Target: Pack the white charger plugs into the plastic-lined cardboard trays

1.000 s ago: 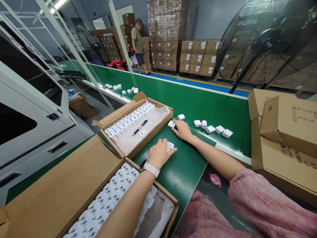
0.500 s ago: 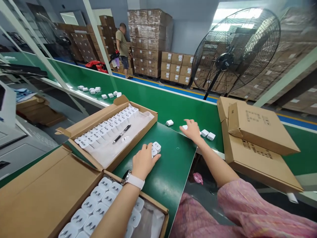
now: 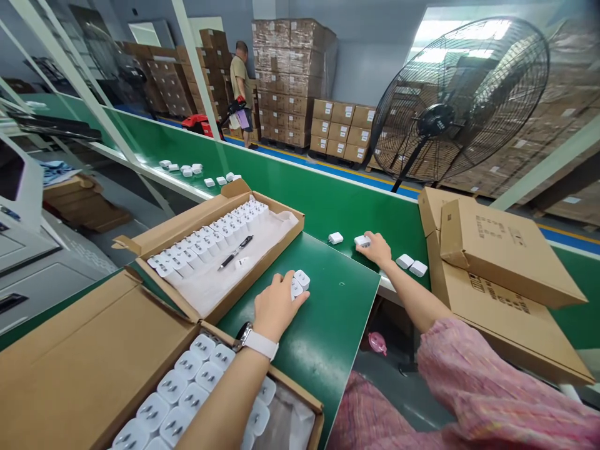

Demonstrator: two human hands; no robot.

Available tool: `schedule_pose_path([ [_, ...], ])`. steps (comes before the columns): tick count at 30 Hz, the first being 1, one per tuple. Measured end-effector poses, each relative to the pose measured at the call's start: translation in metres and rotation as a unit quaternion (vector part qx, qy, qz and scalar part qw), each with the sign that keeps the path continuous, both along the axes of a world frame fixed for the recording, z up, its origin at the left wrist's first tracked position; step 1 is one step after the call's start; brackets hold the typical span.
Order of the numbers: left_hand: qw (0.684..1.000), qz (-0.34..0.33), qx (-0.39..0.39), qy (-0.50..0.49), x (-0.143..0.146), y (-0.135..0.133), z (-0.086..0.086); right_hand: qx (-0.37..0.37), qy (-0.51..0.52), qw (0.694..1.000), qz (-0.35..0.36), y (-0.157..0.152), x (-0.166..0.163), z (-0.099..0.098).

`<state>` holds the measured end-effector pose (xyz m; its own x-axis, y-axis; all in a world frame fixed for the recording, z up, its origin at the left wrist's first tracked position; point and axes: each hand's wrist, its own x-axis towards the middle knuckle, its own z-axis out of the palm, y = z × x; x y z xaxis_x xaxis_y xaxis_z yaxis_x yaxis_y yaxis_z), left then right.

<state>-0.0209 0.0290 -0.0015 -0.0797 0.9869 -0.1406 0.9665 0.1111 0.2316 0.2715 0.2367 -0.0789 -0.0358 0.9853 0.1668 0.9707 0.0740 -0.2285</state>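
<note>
My left hand (image 3: pixel 276 305), with a watch on its wrist, is closed around white plug chargers (image 3: pixel 302 279) on the green tabletop; two show past its fingers, prongs up. Over on the green belt, my right hand (image 3: pixel 377 250) grips another white charger (image 3: pixel 362 241) between thumb and fingers. One loose charger (image 3: pixel 336 238) lies to its left, and a pair of chargers (image 3: pixel 405 261) to its right. Below my left forearm, an open carton (image 3: pixel 315 406) holds rows of chargers, prongs up. Beyond my left hand, a second open carton (image 3: pixel 281 236) holds chargers along its far side.
A black pen (image 3: pixel 235 252) lies on the second carton's white liner. Stacked flat cartons (image 3: pixel 510 250) stand at the right of the belt. More chargers (image 3: pixel 197 169) sit farther up the belt. Behind it are a large fan (image 3: pixel 435 119) and a person (image 3: pixel 240 81).
My right hand has closed on a charger on the belt, its fingers spread over it before. My left hand stays around its chargers. The view has shifted slightly.
</note>
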Motion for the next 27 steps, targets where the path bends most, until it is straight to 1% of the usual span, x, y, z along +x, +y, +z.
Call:
schedule_pose_path([
  [3,1.000,-0.002,-0.003,0.000,0.000,0.000,0.000,0.021,0.023,0.995,0.096,-0.010,-0.022,0.021],
  [5,1.000,-0.003,0.000,0.001,-0.001,0.001,-0.001,0.024,0.030,0.981,0.190,-0.029,-0.048,0.029],
  [8,1.000,-0.008,-0.002,0.011,0.000,0.001,0.000,0.019,-0.001,0.935,0.354,-0.060,-0.088,0.036],
  [10,1.000,-0.014,-0.004,0.022,0.000,0.001,0.001,0.024,-0.030,0.906,0.423,-0.073,-0.106,0.040],
  [13,0.999,-0.019,0.003,0.039,0.002,0.000,0.003,0.024,-0.029,0.887,0.461,-0.076,-0.114,0.045],
  [18,0.997,-0.021,0.021,0.071,0.005,-0.003,0.004,-0.037,0.052,0.834,0.548,-0.062,-0.110,0.051],
  [22,0.996,-0.018,0.031,0.086,0.004,-0.004,0.002,-0.059,0.076,0.830,0.549,-0.058,-0.114,0.063],
  [25,0.995,-0.017,0.037,0.090,0.003,-0.004,0.001,-0.089,0.052,0.812,0.574,-0.059,-0.120,0.071],
  [27,0.995,-0.019,0.042,0.091,0.002,-0.004,0.001,-0.103,0.044,0.805,0.583,-0.059,-0.124,0.070],
])
